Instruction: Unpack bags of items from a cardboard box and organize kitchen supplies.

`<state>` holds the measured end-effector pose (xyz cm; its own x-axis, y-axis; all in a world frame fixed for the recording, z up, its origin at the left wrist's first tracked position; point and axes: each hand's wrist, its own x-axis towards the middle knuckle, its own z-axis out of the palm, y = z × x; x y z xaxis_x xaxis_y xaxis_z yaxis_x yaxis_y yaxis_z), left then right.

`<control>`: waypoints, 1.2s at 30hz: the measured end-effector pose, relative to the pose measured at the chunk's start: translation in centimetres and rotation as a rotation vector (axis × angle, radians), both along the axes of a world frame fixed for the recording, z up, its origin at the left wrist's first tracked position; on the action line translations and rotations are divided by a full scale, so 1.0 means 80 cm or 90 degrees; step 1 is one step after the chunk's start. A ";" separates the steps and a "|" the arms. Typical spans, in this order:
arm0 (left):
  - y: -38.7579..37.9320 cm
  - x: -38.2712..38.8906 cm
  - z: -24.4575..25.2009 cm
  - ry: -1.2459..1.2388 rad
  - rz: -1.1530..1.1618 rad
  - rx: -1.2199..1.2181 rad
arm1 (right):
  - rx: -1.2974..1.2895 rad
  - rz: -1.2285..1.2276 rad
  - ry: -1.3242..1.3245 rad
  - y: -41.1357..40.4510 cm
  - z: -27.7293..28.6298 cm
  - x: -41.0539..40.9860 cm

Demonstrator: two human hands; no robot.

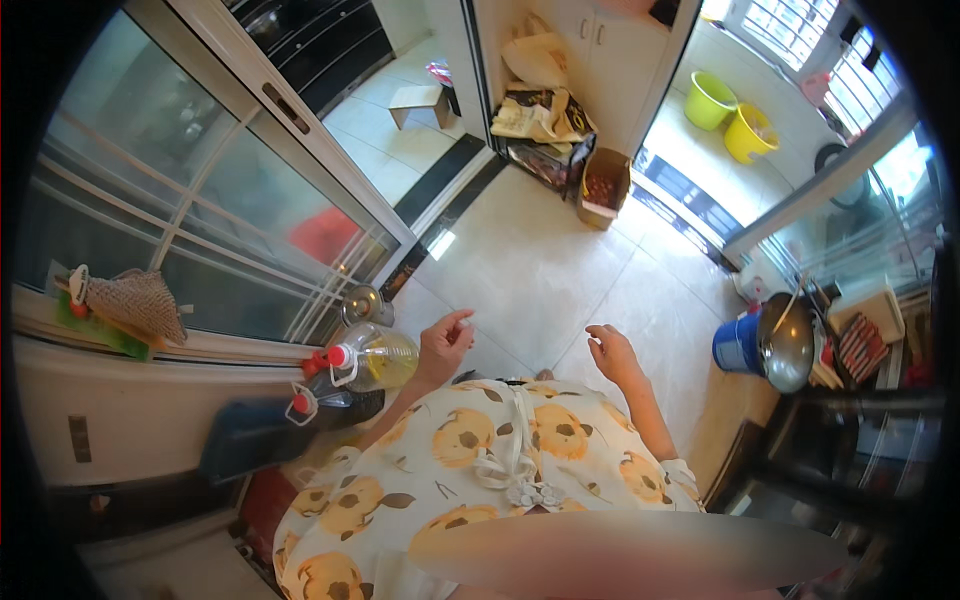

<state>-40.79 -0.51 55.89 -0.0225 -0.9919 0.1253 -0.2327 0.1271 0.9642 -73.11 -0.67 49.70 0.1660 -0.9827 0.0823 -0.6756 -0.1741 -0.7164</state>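
My left hand (445, 346) hangs in the air before my waist, its fingers loosely bent and nothing in them. A large clear plastic jug with a red cap (382, 355) stands just left of it, holding some yellowish liquid. Behind that jug is a darker bottle with a red cap (306, 405). On the other side, my right hand (615, 355) is raised above the floor, fingers partly curled and empty. The pale tiled floor (525, 262) lies beneath and ahead of both hands.
A sliding glass door (277, 105) stands at left, near a metal pot (366, 305). Ahead are a cardboard box (600, 210) of reddish-brown things and a white cabinet (622, 67). A blue bucket (735, 346) and wok (787, 352) stand right. Beyond a doorway sit yellow buckets (742, 142).
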 end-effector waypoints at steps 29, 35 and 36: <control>-0.485 -0.051 0.030 -0.103 -0.067 -0.007 | 0.105 -0.084 -0.033 -0.368 0.036 -0.026; -0.577 -0.096 0.050 -0.160 -0.099 -0.049 | 0.078 -0.086 -0.076 -0.467 0.007 -0.071; -0.595 -0.100 0.055 -0.176 -0.090 -0.050 | 0.064 -0.063 -0.070 -0.483 0.006 -0.076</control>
